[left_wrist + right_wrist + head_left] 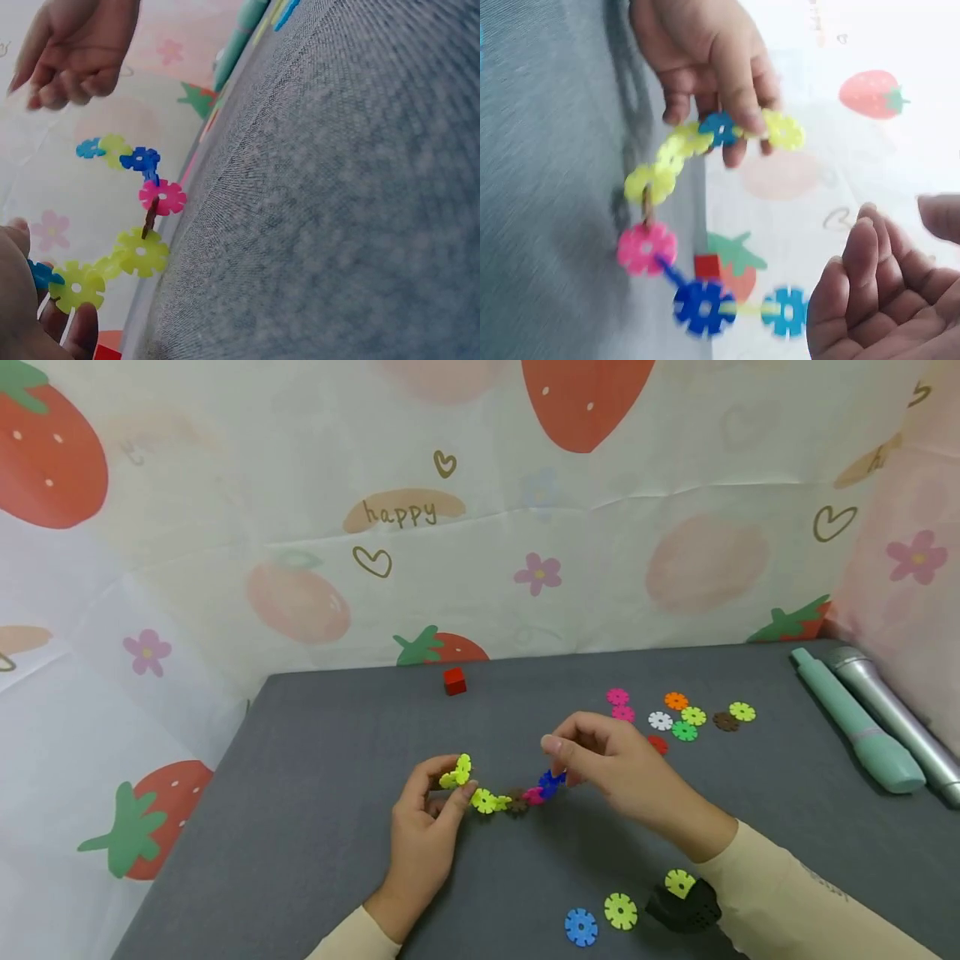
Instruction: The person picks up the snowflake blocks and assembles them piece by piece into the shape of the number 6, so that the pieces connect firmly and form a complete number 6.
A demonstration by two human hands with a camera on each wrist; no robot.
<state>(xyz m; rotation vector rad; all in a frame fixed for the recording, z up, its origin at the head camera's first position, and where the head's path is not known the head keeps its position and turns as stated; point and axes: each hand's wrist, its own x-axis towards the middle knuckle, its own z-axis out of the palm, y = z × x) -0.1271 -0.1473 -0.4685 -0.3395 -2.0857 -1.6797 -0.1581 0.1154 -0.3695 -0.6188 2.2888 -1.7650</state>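
Observation:
A chain of interlocking notched plastic discs (486,802) in yellow, brown, pink and blue hangs between the hands. My left hand (423,831) pinches its left end between thumb and fingers, at a blue disc (720,130) beside yellow ones. The brown disc and the pink disc (162,197) form the chain's middle, and dark blue discs (705,307) follow. At the far end is a light blue disc (90,148). My right hand (618,768) hovers by that end with fingers loosely bent; the left wrist view shows it apart from the chain.
Loose discs, including a white disc (660,721), lie at the back right. A blue disc (581,927) and yellow discs lie in front, near a black device (684,906) at the right wrist. A red cube (454,681) and two microphone-shaped objects (862,727) stand farther back.

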